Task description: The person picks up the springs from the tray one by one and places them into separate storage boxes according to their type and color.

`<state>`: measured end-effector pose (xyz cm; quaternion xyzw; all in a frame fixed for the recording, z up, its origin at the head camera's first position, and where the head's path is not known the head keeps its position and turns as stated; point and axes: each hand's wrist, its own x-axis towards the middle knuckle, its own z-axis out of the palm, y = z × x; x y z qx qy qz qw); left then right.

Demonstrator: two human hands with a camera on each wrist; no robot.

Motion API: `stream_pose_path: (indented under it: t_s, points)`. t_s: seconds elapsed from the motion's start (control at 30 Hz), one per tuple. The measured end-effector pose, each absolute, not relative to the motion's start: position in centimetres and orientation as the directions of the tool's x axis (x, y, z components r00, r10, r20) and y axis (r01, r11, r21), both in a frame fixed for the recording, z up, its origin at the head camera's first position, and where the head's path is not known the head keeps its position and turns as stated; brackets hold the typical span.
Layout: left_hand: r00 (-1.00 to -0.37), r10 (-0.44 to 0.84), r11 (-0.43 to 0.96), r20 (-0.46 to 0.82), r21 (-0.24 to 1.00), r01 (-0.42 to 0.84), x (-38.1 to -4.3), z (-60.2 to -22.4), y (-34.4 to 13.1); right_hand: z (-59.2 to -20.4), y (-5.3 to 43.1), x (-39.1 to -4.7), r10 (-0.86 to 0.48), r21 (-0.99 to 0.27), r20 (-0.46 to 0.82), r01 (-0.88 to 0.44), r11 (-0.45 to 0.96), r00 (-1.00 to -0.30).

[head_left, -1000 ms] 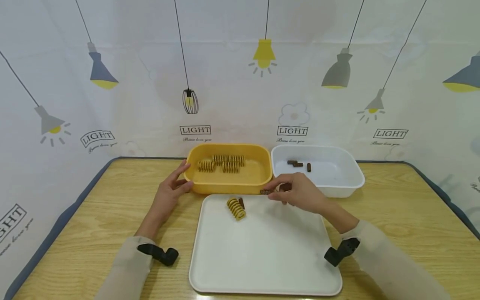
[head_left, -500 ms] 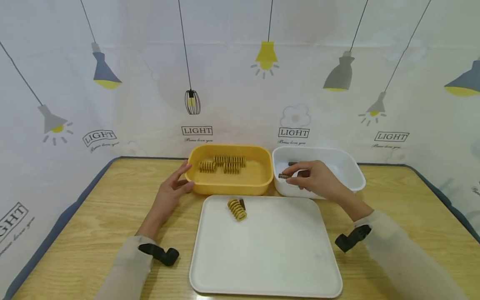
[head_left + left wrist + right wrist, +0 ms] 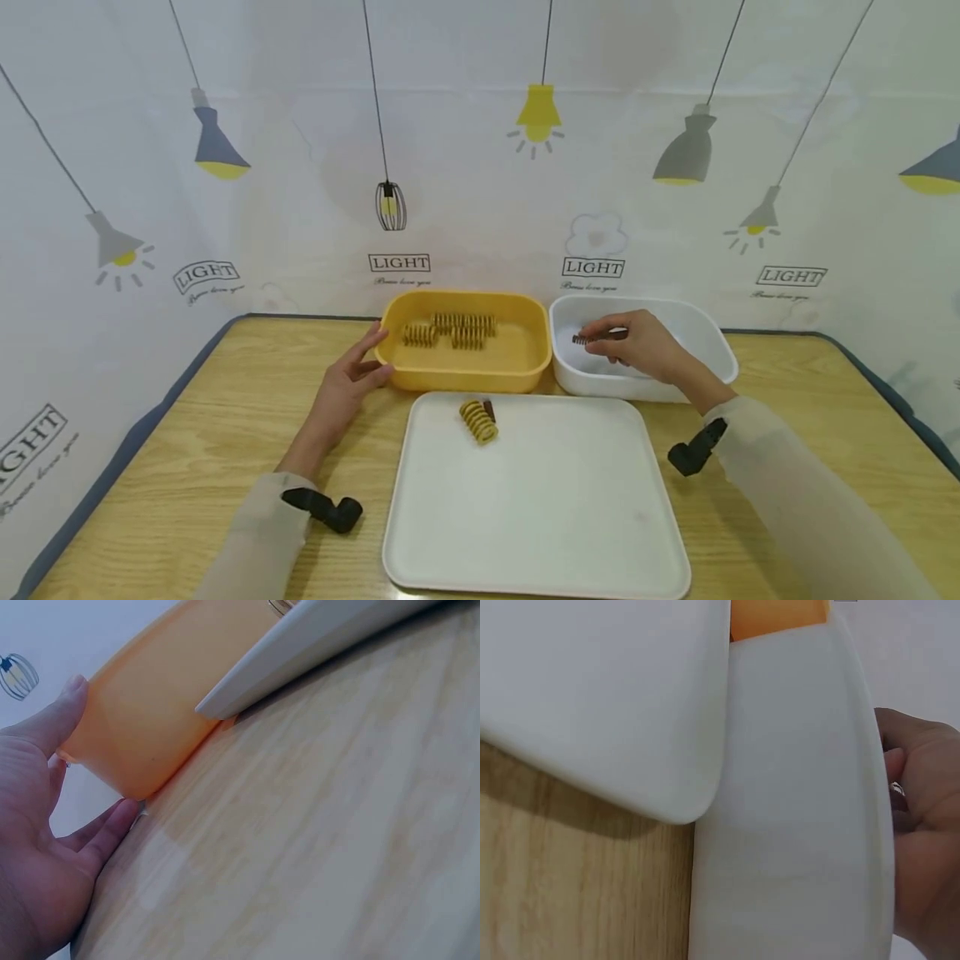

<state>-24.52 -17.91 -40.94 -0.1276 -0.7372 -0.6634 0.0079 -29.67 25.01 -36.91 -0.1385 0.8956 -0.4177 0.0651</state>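
Note:
In the head view my right hand (image 3: 640, 344) reaches into the white bin (image 3: 652, 388) and pinches a small dark coil spring (image 3: 581, 339) between thumb and fingertips. Other small brown pieces there are mostly behind the hand. From the right wrist view, the right hand (image 3: 934, 817) is partly hidden by the bin's wall, and the spring cannot be seen. My left hand (image 3: 350, 385) touches the left end of the yellow bin (image 3: 465, 380), its thumb and fingers spread around the corner. Inside that bin lie several yellow coil springs (image 3: 467, 337).
A white tray (image 3: 536, 500) lies in front of the bins. Near its back edge, a larger yellow spring (image 3: 478, 422) rests beside a small brown spring-like piece (image 3: 489, 410). A printed cloth (image 3: 465, 167) stands behind the wooden table (image 3: 187, 433).
My right hand has moved right and back with the small spring, from above the tray's back edge into the white bin. The left hand stays at the yellow bin.

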Motion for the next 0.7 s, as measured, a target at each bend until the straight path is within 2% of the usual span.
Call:
stream_pose_path:
  t_s: [0.27, 0.7]
  points:
    - [-0.967, 0.171, 0.105, 0.186, 0.973, 0.206, -26.0, -43.0, -18.5, -37.1, 25.0, -30.9, -0.328, -0.743, 0.018, -0.232, 0.628, -0.945]
    - [-0.970, 0.173, 0.105, 0.174, 0.975, 0.194, -24.5, -40.8, -17.8, -38.5, 24.9, -32.8, -0.336, -0.730, -0.040, -0.202, 0.653, -0.941]
